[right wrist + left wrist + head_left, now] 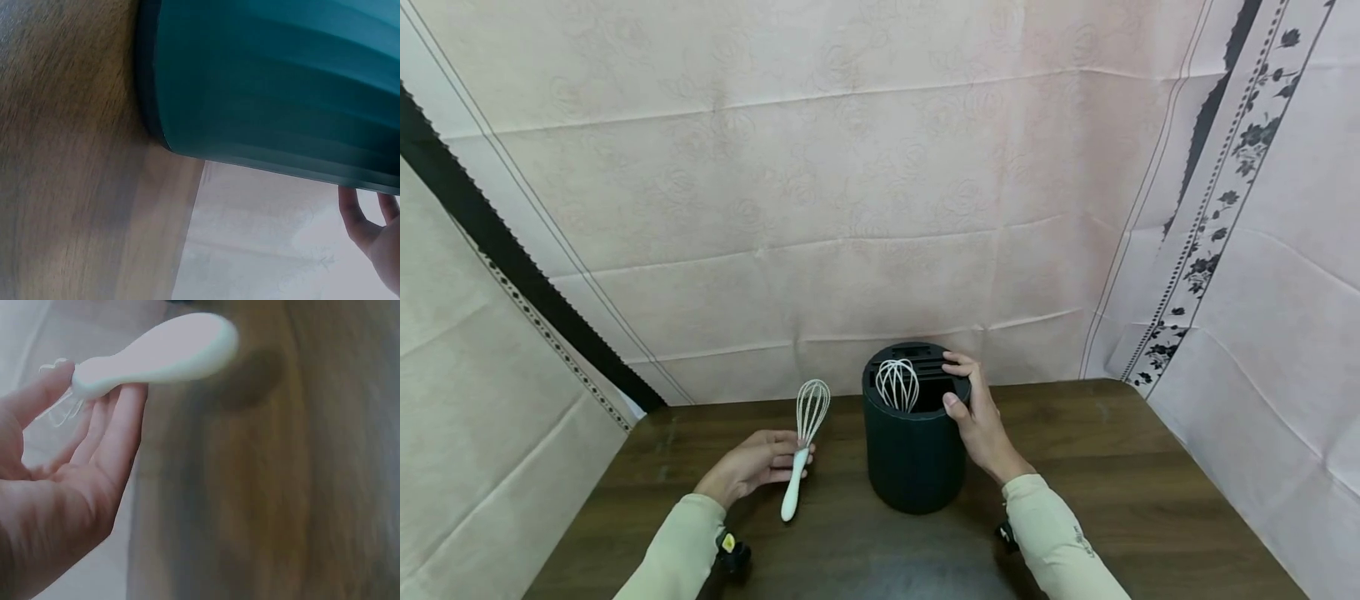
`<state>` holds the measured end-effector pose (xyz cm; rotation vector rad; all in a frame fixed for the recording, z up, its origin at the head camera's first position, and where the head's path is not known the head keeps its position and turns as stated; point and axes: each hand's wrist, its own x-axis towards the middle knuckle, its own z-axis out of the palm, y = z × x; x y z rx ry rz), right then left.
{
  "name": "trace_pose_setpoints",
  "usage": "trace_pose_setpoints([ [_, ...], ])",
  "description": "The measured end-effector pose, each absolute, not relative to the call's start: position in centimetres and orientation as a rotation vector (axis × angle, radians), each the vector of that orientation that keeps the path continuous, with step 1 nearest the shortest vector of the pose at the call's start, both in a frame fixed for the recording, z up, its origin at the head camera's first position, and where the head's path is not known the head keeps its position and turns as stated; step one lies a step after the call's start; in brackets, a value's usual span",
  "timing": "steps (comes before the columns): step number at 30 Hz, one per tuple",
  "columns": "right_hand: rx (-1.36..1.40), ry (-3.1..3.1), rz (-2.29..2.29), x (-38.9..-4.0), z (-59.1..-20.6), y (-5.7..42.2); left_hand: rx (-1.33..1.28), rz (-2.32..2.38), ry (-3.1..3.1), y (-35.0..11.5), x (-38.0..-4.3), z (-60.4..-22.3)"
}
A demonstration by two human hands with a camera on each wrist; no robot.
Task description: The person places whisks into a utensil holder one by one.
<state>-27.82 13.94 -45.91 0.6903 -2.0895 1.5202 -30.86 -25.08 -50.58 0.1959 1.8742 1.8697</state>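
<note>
One whisk [798, 475] was in the L hand [752, 468], pinched btwn thumb and fingers near where wires met handle: wires up, white handle slanting down over the brown surface [925, 554]. It sat L of the dk. green holder [913, 467], apart from it. I had the R hand [983, 429] gripping the holder's rim on its R side. A 2nd whisk [897, 385] was in the holder, wires up, handle hidden. Behind, I saw creased pale cloth [850, 183].
</note>
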Motion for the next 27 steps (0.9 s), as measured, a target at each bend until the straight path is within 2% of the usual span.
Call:
trace_pose_setpoints([
  [10, 0.723, -2.125, 1.515, -27.9, -45.9, 13.9, 0.100, 2.102, 1.941, -23.3, -28.8, -48.0],
  [27, 0.820, -2.230, 1.368, -28.3, -45.8, 15.8, 0.118, 2.350, 1.933, -19.6, -26.1, -42.6],
])
